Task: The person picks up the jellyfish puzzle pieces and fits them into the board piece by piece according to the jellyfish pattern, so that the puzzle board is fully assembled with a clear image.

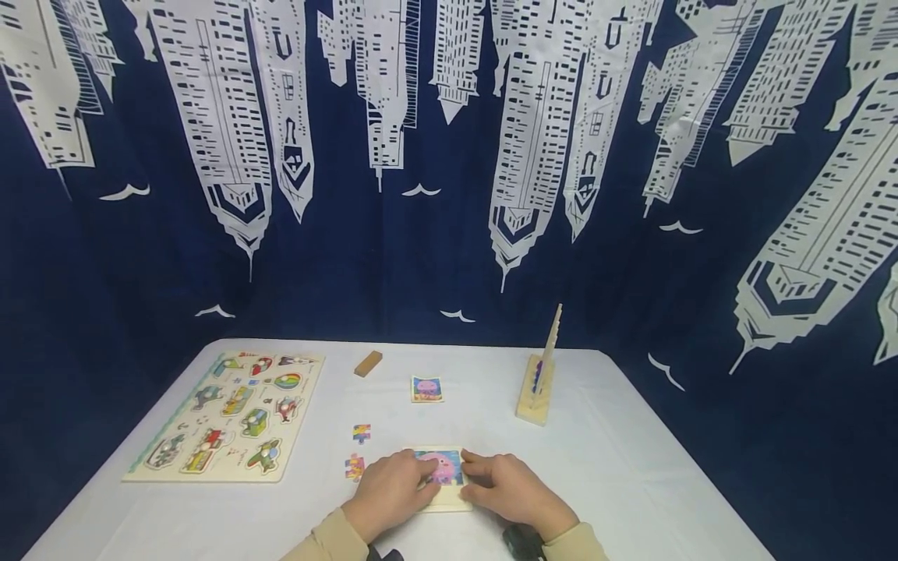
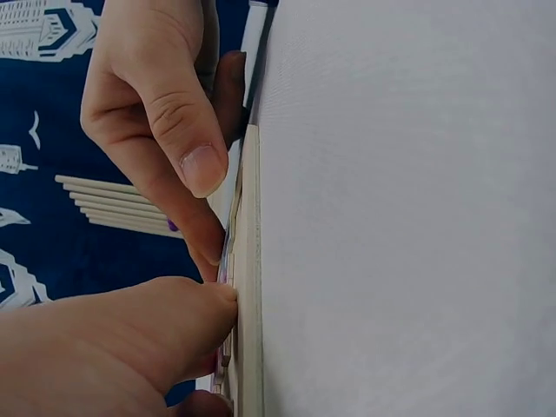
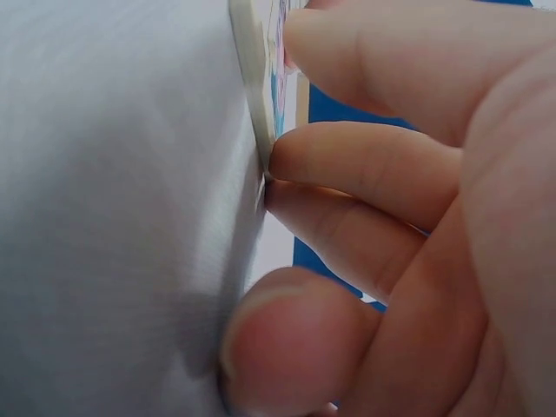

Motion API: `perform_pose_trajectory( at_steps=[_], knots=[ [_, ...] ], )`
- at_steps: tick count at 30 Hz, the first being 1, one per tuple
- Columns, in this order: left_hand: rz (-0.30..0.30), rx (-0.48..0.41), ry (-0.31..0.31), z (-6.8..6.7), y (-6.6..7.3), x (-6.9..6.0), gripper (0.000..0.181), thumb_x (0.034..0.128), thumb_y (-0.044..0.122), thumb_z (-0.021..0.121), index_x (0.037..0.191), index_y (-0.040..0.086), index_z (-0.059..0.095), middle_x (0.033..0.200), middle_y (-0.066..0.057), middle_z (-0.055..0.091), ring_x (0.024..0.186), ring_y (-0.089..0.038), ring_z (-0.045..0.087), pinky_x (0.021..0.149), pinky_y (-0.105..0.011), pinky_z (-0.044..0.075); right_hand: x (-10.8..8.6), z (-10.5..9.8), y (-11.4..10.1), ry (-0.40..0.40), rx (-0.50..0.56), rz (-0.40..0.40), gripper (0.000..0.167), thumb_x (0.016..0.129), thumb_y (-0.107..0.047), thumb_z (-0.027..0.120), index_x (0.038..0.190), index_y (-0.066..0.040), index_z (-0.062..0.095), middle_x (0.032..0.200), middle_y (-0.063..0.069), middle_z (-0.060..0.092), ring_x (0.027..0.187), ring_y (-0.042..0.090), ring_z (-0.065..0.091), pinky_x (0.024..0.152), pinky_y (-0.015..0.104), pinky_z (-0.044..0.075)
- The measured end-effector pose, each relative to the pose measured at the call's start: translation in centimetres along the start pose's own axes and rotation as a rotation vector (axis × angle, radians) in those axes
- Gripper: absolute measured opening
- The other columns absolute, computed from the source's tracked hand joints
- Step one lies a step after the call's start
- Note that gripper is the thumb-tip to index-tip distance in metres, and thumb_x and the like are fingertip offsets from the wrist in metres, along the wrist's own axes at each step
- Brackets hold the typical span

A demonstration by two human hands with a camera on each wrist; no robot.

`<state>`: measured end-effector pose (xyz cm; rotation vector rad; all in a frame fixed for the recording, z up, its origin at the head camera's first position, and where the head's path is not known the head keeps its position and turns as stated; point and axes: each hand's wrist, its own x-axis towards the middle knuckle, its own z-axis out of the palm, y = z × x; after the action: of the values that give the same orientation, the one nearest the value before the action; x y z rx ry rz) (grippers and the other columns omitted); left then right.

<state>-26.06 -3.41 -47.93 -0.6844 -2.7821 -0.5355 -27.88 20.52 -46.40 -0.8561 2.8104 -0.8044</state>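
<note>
A small wooden puzzle board (image 1: 449,505) lies on the table with blue and pink pieces (image 1: 449,461) in its upper part; a strip of bare wood shows below them. At its left side, my left hand (image 1: 393,491) pinches a puzzle piece against the board between thumb and index finger, covering most of it. In the left wrist view, the left thumb (image 2: 195,321) presses on the board's face. My right hand (image 1: 515,489) holds the board's right edge. The right wrist view has its fingers (image 3: 360,165) touching the edge at a corner. Two loose puzzle pieces (image 1: 355,467) lie left of my left hand.
A large wooden peg puzzle (image 1: 235,417) with vehicle shapes lies at the left. Farther back are a small wooden block (image 1: 368,363) and a picture card (image 1: 426,389). A wooden stand with upright rods (image 1: 536,393) is at the back right. A dark patterned curtain (image 1: 393,265) hangs behind.
</note>
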Motion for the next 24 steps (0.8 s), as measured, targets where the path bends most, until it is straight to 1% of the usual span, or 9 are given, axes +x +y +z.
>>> perform_pose_trajectory(
  at_steps=[6, 11, 13, 15, 17, 19, 21, 24],
  knots=[
    [-0.003, -0.006, -0.011, 0.1, 0.1, 0.0, 0.037, 0.0907, 0.041, 0.074, 0.123, 0.022, 0.077, 0.075, 0.005, 0.062, 0.059, -0.008, 0.044, 0.050, -0.029, 0.039, 0.0, 0.0, 0.1, -0.004, 0.011, 0.010, 0.046, 0.095, -0.040, 0.072, 0.127, -0.006, 0.073, 0.144, 0.008, 0.062, 0.133, 0.031, 0.058, 0.105, 0.053, 0.049],
    [-0.010, -0.018, -0.002, 0.2, 0.1, 0.1, 0.039, 0.0909, 0.043, 0.072, 0.124, 0.022, 0.076, 0.075, 0.005, 0.063, 0.059, -0.007, 0.044, 0.051, -0.029, 0.038, 0.0, 0.0, 0.1, -0.010, 0.012, 0.009, 0.047, 0.095, -0.040, 0.072, 0.127, -0.006, 0.073, 0.144, 0.008, 0.061, 0.133, 0.029, 0.059, 0.104, 0.052, 0.050],
    [-0.020, -0.052, -0.003, 0.1, 0.1, 0.0, 0.041, 0.0910, 0.043, 0.071, 0.126, 0.022, 0.075, 0.071, 0.007, 0.059, 0.058, -0.007, 0.043, 0.050, -0.029, 0.037, 0.0, 0.0, 0.1, -0.012, 0.008, 0.014, 0.047, 0.095, -0.041, 0.072, 0.127, -0.007, 0.073, 0.145, 0.007, 0.061, 0.133, 0.028, 0.059, 0.104, 0.051, 0.050],
    [-0.042, -0.110, -0.008, -0.2, -0.1, 0.0, 0.044, 0.0915, 0.043, 0.071, 0.129, 0.022, 0.073, 0.067, 0.008, 0.054, 0.056, -0.007, 0.042, 0.048, -0.029, 0.035, 0.0, 0.0, 0.1, -0.011, 0.008, 0.014, 0.047, 0.095, -0.040, 0.072, 0.127, -0.006, 0.073, 0.145, 0.007, 0.061, 0.133, 0.028, 0.058, 0.104, 0.051, 0.050],
    [-0.084, -0.181, -0.010, -0.7, -0.5, 0.0, 0.043, 0.0933, 0.042, 0.070, 0.131, 0.021, 0.072, 0.066, 0.010, 0.051, 0.055, -0.006, 0.042, 0.048, -0.029, 0.034, 0.1, 0.0, 0.0, -0.013, 0.013, 0.011, 0.046, 0.095, -0.039, 0.072, 0.127, -0.006, 0.073, 0.144, 0.008, 0.061, 0.133, 0.029, 0.058, 0.104, 0.051, 0.050],
    [-0.147, -0.247, -0.001, -1.3, -1.3, -0.1, 0.041, 0.0949, 0.040, 0.070, 0.131, 0.021, 0.072, 0.067, 0.011, 0.050, 0.055, -0.006, 0.043, 0.048, -0.028, 0.034, 0.0, -0.1, -0.1, -0.014, 0.020, 0.014, 0.046, 0.095, -0.039, 0.072, 0.127, -0.006, 0.072, 0.145, 0.008, 0.061, 0.134, 0.029, 0.058, 0.105, 0.051, 0.049],
    [-0.220, -0.299, 0.025, -2.1, -2.5, -0.1, 0.036, 0.0961, 0.039, 0.070, 0.128, 0.021, 0.072, 0.071, 0.012, 0.053, 0.057, -0.006, 0.047, 0.050, -0.028, 0.036, 0.0, -0.1, -0.2, -0.017, 0.030, 0.021, 0.047, 0.094, -0.039, 0.072, 0.127, -0.006, 0.072, 0.145, 0.008, 0.061, 0.134, 0.029, 0.057, 0.105, 0.052, 0.049],
    [-0.335, -0.364, 0.073, -3.6, -4.9, -0.4, 0.031, 0.0963, 0.034, 0.070, 0.124, 0.021, 0.073, 0.080, 0.011, 0.061, 0.063, -0.009, 0.052, 0.056, -0.028, 0.041, -0.1, -0.1, -0.1, -0.020, 0.037, 0.029, 0.047, 0.094, -0.039, 0.072, 0.128, -0.006, 0.072, 0.145, 0.007, 0.061, 0.135, 0.029, 0.056, 0.106, 0.051, 0.048]
  ],
)
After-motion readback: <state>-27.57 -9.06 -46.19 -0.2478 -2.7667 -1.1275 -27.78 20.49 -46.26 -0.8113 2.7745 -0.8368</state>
